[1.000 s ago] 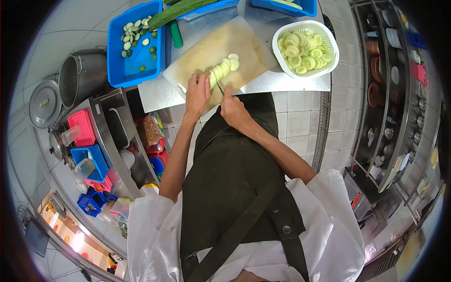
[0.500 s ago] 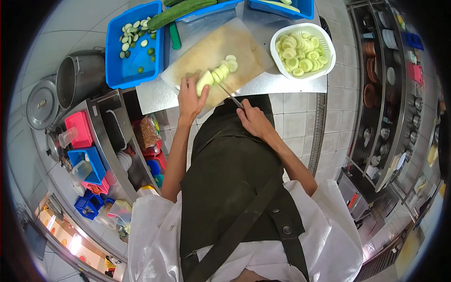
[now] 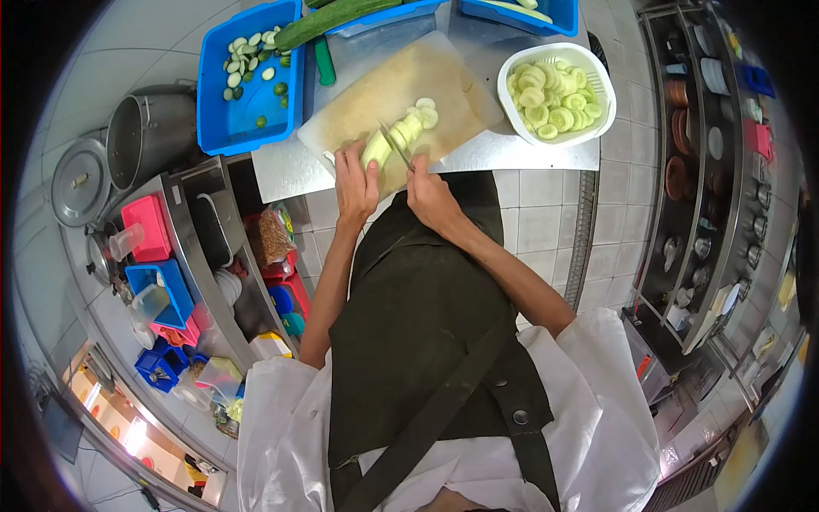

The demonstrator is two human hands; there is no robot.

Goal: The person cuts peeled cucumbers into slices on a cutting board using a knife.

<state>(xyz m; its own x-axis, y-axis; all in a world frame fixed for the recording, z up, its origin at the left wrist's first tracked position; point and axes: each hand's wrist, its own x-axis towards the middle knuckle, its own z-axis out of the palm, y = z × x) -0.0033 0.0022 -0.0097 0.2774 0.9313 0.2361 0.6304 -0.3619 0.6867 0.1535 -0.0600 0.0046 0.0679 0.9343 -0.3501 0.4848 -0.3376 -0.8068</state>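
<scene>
A peeled pale green cucumber [image 3: 375,149] lies on the worn cutting board [image 3: 345,111], its upper right part cut into slices [image 3: 412,127]. My left hand [image 3: 354,181] is closed round the lower left end of the cucumber. In my right hand [image 3: 426,194] is a knife [image 3: 395,145], its blade across the cucumber where the slices meet the uncut piece. To the right stands a white basket [image 3: 607,102] holding several cucumber slices. A green handle [image 3: 324,62] lies near the board's upper left edge.
At the left a blue tray [image 3: 275,102] holds small cucumber ends. Unpeeled cucumbers [image 3: 341,19] rest across blue containers at the back. Another blue tray [image 3: 559,19] is at the back right. A large pot [image 3: 141,136] stands far left, and metal shelves [image 3: 708,171] far right.
Since half a second ago the knife has moved up and left, back over the cucumber, with my right hand. My left hand remains at the cucumber's lower left end.
</scene>
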